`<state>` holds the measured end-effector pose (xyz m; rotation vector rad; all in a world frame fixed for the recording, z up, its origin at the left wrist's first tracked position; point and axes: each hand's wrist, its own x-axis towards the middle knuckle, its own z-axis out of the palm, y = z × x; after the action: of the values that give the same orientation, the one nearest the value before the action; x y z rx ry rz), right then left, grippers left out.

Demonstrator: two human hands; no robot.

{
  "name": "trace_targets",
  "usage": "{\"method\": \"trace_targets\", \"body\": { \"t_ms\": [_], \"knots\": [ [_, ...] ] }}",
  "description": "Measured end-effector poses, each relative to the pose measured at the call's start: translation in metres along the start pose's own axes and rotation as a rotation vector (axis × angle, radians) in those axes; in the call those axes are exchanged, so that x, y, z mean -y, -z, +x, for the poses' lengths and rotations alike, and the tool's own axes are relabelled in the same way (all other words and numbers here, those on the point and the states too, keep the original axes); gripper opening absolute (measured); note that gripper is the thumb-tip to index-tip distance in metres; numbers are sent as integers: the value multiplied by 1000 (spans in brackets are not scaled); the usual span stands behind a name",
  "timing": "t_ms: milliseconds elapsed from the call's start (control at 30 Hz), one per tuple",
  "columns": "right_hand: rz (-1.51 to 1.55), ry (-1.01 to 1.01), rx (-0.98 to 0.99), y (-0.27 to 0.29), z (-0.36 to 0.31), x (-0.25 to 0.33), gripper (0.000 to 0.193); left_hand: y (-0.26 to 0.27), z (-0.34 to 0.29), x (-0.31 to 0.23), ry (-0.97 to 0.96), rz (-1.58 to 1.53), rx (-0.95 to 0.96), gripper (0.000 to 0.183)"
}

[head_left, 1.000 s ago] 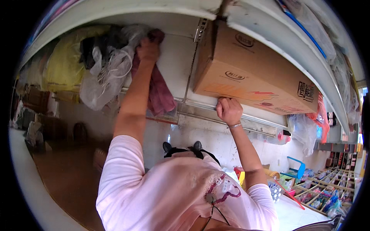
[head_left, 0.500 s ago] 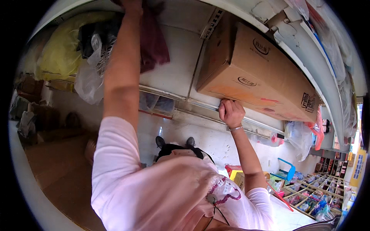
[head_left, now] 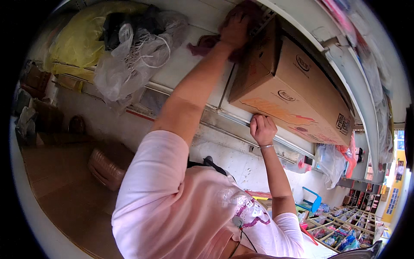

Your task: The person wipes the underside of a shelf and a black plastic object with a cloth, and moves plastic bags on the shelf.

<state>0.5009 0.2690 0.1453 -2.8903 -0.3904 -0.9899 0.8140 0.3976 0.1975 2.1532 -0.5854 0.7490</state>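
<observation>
Left hand [head_left: 235, 31], between 12 and 1 o'clock: fingers bent over a bunched maroon fabric cloth [head_left: 205, 45]; cannot tell if they pinch it or only press. Right hand [head_left: 263, 129], 3 o'clock near centre: fingers curled into a fist at the front edge of a white metal shelf [head_left: 174, 69], thin silver bangle [head_left: 266, 146] at the wrist.

Cloth lies on the shelf, spilling out on both sides of the left hand, just beside a big brown cardboard carton [head_left: 297, 86] at 2 o'clock. Carton sits tilted in view, dark print on its sides; contents hidden.

Same shelf, 10 o'clock: a bulging translucent yellow plastic bag [head_left: 79, 43], contents unclear. Next to it, toward 11, a crumpled clear plastic bag [head_left: 114, 77] hanging over the edge; white strands show, inside or on top, cannot tell.

At 4 o'clock, a pale divided display bin [head_left: 351, 222]: many compartments, small colourful packets in them. Blue plastic stool [head_left: 314, 202] nearby.
</observation>
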Motion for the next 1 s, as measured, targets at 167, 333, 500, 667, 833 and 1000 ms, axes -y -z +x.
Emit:
{"method": "trace_targets", "body": {
  "t_ms": [167,333,500,667,833,1000],
  "knots": [
    [1,2,-10,-1,4,0,3,37,-72,44,50,311,418,40],
    [-21,-43,17,2,5,10,6,123,-112,-5,229,35,590,36],
    [138,-149,24,34,21,81,9,165,-159,15,276,-313,453,37],
    [339,-152,-45,29,84,159,49,210,-212,-6,194,-638,225,35],
    [183,-59,150,-18,111,154,68,282,-267,-13,288,-648,209,25],
    [34,-95,297,-51,131,163,84,318,-305,1,487,-619,177,14]
  ]
}}
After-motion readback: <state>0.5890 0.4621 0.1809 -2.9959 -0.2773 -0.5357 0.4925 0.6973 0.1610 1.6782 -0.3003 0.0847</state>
